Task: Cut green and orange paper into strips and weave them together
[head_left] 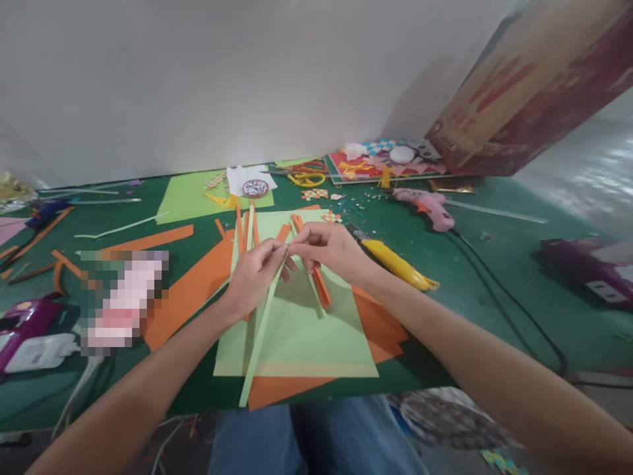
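My left hand point(254, 274) and my right hand point(326, 249) meet above the middle of the table, both pinching the top end of a long light green paper strip point(260, 336). The strip hangs down toward me, over a light green sheet point(301, 330) that lies on orange sheets point(380, 326). An orange strip point(321, 287) sticks out under my right hand. More orange and green strips point(246, 227) lie just beyond my fingers.
A yellow utility knife point(395, 264) lies right of my right hand. A pink glue gun point(428, 206) with a black cord, yellow scissors point(309, 177), a round tape tin point(255, 188) and woven paper pieces sit further back. A purple glue gun and power strip point(30, 336) lie left. A cardboard box point(534, 92) leans at the right.
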`<state>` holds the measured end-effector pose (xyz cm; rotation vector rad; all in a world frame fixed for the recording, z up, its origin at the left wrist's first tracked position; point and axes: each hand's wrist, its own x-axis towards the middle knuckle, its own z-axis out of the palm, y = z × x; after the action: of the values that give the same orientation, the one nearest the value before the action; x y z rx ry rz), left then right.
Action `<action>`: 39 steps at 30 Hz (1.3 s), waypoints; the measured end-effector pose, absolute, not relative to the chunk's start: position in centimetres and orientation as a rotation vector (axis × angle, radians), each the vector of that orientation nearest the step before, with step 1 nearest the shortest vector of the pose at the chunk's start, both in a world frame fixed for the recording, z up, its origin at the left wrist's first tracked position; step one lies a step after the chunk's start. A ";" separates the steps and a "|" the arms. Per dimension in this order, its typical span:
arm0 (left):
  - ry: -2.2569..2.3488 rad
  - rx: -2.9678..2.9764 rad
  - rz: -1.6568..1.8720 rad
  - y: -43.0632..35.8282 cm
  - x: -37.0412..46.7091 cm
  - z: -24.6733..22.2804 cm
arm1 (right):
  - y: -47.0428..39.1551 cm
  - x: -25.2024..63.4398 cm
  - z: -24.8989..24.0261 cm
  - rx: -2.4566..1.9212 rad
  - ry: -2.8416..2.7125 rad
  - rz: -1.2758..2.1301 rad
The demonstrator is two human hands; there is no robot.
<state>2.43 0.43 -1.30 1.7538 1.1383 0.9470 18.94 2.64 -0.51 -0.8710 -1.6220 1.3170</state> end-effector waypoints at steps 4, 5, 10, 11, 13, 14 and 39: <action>1.185 1.767 0.901 0.4 2.4 -1.1 | 2.7 19.0 -0.6 -0.885 -1.622 1.308; 1.197 1.766 0.889 0.4 2.4 -1.0 | 2.7 19.0 -0.6 -0.892 -1.622 1.305; 1.163 1.722 0.897 0.4 2.5 -1.0 | 2.7 19.0 -0.7 -0.917 -1.618 1.288; 1.157 1.716 0.911 0.4 2.5 -1.0 | 2.7 19.0 -0.7 -0.918 -1.617 1.286; 1.158 1.709 0.935 0.4 2.5 -1.0 | 2.7 19.0 -0.6 -0.921 -1.622 1.284; 1.164 1.705 0.944 0.4 2.5 -1.0 | 2.6 19.0 -0.6 -0.923 -1.624 1.282; 1.185 1.814 0.976 0.3 2.4 -1.2 | 2.9 19.2 -0.7 -0.966 -1.521 1.524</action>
<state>2.37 0.31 -1.20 1.8137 1.1854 0.9757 19.18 2.94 -0.67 -0.9658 -1.5211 1.5243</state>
